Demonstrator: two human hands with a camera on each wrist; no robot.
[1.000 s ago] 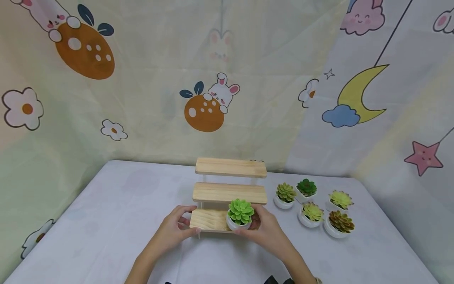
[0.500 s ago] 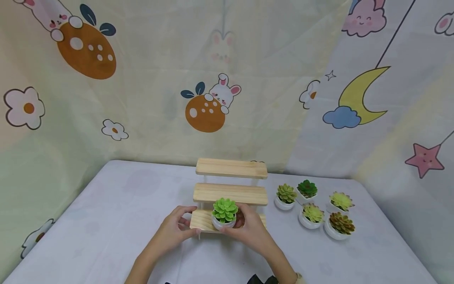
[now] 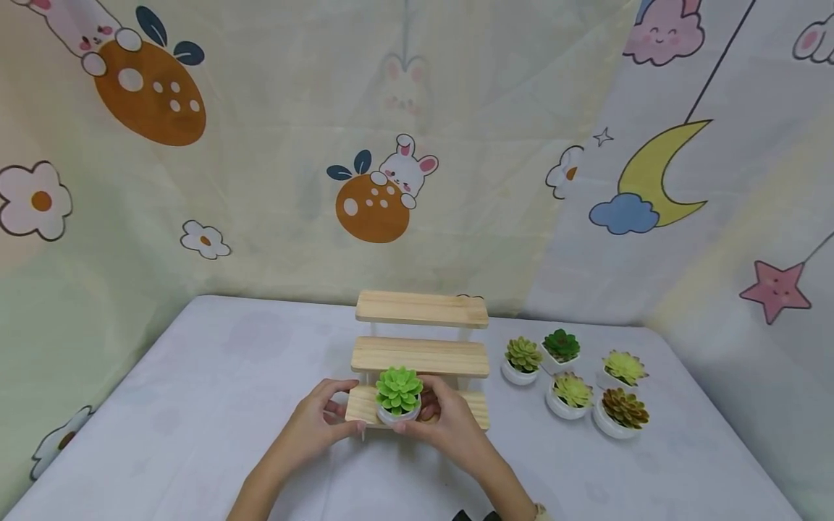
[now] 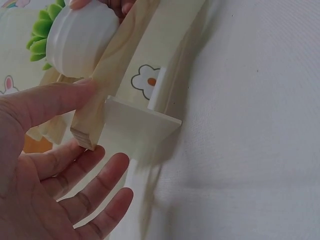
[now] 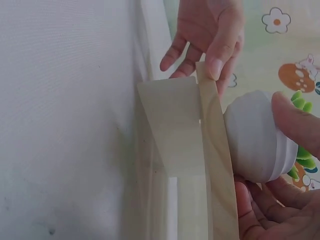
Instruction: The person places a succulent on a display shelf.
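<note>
Left hand (image 3: 319, 421): fingers pinch the left end of the lowest board (image 3: 474, 411) of a tiered wooden stand, thumb at the near edge, index toward the far edge. Left wrist view has the other fingers loosely bent beside the white side support (image 4: 140, 122); can't tell if they touch it.

Right hand (image 3: 449, 423): fingers grip a white pot (image 3: 391, 417) from its right side, thumb in front, the rest curled behind and partly hidden. Bright green succulent (image 3: 399, 389) in the pot, upright, just above the right thumb. Pot is on the lowest board, between the two hands' fingers, nearer the left end; its base looks to touch the wood in the right wrist view.

Middle board (image 3: 420, 356) and top board (image 3: 421, 309) are beyond the fingers, stepping up and back. Well right of the right fingers, grouped on the white surface (image 3: 195, 434): olive-green plant (image 3: 523, 354), dark green plant (image 3: 561, 346), yellow-green plant (image 3: 573, 390), pale yellow plant (image 3: 624, 367), brown plant (image 3: 624, 409), all in white pots. Printed cloth backdrop (image 3: 274, 145) with rabbits, flowers and a moon stands past the fingers, behind the stand.
</note>
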